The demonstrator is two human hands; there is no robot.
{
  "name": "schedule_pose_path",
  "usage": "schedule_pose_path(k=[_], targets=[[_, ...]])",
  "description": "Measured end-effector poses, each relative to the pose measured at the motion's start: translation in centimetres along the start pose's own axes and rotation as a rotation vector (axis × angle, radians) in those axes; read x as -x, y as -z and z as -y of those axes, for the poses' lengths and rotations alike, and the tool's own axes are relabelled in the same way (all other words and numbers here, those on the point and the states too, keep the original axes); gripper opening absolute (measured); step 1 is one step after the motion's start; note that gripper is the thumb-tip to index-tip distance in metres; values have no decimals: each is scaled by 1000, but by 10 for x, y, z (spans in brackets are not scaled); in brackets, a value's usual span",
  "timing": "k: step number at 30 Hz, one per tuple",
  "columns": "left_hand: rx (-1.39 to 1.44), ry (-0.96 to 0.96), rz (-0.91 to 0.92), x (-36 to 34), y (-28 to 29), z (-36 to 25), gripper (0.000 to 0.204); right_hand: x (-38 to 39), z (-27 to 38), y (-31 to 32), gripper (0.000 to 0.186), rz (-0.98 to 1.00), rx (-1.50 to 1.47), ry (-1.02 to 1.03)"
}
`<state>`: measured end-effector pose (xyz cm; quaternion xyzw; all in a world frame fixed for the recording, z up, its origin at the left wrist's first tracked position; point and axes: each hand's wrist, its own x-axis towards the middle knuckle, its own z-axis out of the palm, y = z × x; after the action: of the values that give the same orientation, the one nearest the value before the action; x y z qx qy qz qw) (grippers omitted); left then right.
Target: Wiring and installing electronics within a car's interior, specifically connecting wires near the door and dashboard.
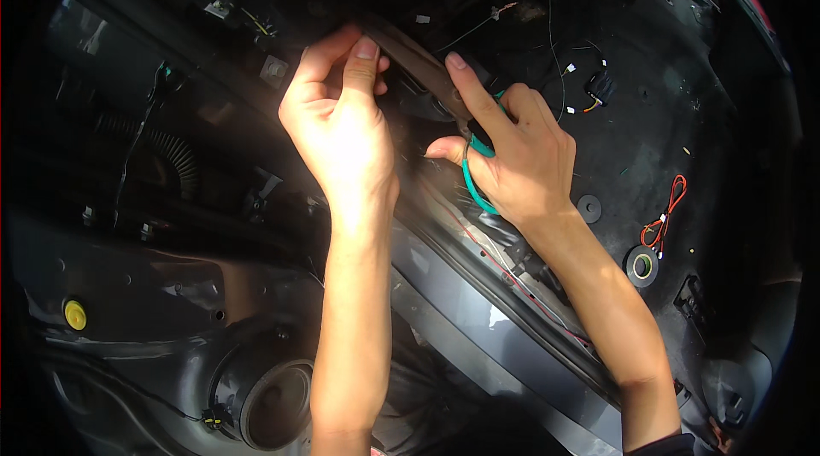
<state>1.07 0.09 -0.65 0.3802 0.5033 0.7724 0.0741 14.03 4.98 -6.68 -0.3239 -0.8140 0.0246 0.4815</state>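
"holding the green-handled scissors (439, 87), is the right hand (531, 149) positioning them for a cut?"

"it's looking that way; i'm judging this step as lining the blades up near the left hand (342, 114), though shadow is hiding whatever they may be meeting."

"how are the hands standing?"

"the right is wrapping round the handles, its thumb seemingly passing through a loop, its forefinger stretching out beside the blades. the left is bringing thumb and forefinger nearly together; whether they're gripping anything, i can't tell."

"and where are the scissors lying?"

"they're slanting up and leftward from the right palm, their far end reaching just beside the left fingertips."

"what's the next move calling for?"

"steadying the blades, i'm thinking, and minding those left fingertips."
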Motion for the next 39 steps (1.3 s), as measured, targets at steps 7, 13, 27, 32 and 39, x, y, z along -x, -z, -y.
schedule_pose_path(k=[7,13,27,32,39], targets=[[-50,-2,11,5,3,7,12,2,-10,-5,85,38,-127,40],[-33,-49,19,5,1,12,15,0,-14,3,80,127,-177,42],[-172,-195,-82,7,-4,20,12,-6,-9,5,88,181,-301,-12],[-176,-174,-52,10,-4,19,11,-11,-10,-3,88,133,-285,7],[-175,-248,-54,11,1,20,10,-13,-8,-9,89,147,-315,21]])
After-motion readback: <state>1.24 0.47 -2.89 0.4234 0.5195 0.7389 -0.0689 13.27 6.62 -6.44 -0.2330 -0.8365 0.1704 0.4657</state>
